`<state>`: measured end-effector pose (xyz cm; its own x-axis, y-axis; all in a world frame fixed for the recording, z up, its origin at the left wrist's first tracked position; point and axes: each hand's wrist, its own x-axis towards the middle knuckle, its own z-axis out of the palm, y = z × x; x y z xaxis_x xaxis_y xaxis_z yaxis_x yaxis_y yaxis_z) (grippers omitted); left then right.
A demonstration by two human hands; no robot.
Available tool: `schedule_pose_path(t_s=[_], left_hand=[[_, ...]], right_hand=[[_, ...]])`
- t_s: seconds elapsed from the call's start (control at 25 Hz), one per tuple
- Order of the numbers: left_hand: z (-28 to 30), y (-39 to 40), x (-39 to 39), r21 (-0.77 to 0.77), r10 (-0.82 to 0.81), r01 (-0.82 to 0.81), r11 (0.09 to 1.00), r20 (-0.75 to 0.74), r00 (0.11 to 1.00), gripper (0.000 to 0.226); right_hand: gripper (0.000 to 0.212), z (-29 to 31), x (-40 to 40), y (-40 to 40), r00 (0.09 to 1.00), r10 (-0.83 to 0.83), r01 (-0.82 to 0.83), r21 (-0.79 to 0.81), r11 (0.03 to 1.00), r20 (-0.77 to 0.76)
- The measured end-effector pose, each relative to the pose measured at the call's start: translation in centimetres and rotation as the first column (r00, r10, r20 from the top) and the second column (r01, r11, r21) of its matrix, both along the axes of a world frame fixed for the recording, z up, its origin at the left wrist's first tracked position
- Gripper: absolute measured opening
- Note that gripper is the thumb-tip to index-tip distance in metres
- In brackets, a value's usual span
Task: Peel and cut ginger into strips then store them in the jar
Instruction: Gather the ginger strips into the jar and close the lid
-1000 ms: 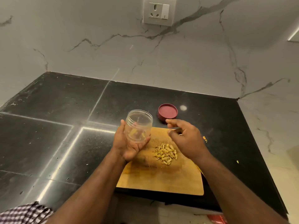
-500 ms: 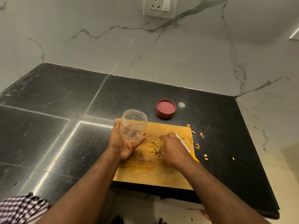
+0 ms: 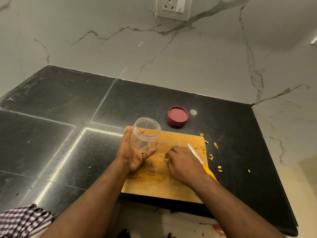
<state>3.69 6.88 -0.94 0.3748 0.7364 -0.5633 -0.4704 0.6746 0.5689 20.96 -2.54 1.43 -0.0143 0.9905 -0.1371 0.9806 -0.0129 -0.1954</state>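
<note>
Right hand [image 3: 184, 163] down on board [image 3: 154, 184] since a second ago, fingers curled over the ginger [image 3: 166, 158] pile at centre, now mostly hidden. Left hand [image 3: 131, 154] wrapped round open jar [image 3: 145, 134] at 11 o'clock, tilted. Few strips inside; another pinch likely next. Lid [image 3: 177, 115] at 12, knife [image 3: 197, 156] at 3.

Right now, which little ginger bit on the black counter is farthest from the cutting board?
The tiny yellow-green bit, alone at the far right of the counter. The other orange scraps lie much closer to the cutting board edge.
</note>
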Motion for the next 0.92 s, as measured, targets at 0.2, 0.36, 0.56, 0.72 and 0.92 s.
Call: schedule_pose_path(t_s=[0.2, 0.36, 0.56, 0.72, 0.92], left_hand=[[-0.3, 0.2, -0.1, 0.019, -0.014, 0.014, 1.0, -0.014, 1.0, 0.07], [-0.2, 0.0, -0.2, 0.043, -0.028, 0.028, 0.999, -0.008, 1.0, 0.069], [0.3, -0.2, -0.4, 0.057, -0.055, 0.054, 0.997, 0.011, 0.998, 0.069], [0.9, -0.6, -0.4, 0.071, -0.12, 0.117, 0.991, 0.04, 0.992, 0.069], [1.8, -1.7, 0.8, 0.088, -0.197, 0.191, 0.978, 0.063, 0.978, 0.065]], right_hand=[[0.038, 0.4, 0.1, -0.3, 0.998, 0.067, -0.065, -0.11, 0.992, 0.013], [0.032, 1.0, -0.1, 1.2, 0.999, -0.003, -0.002, -0.141, 0.99, -0.037], [0.021, 4.0, 2.2, 2.1, 0.715, -0.443, 0.316, -0.316, 0.895, -0.541], [0.017, 10.4, 1.8, 2.1, 0.385, -0.424, 0.273, -0.338, 0.901, -0.82], [0.024, 12.1, -2.3, 3.2, 0.827, -0.088, 0.119, 0.021, 0.993, -0.555]])
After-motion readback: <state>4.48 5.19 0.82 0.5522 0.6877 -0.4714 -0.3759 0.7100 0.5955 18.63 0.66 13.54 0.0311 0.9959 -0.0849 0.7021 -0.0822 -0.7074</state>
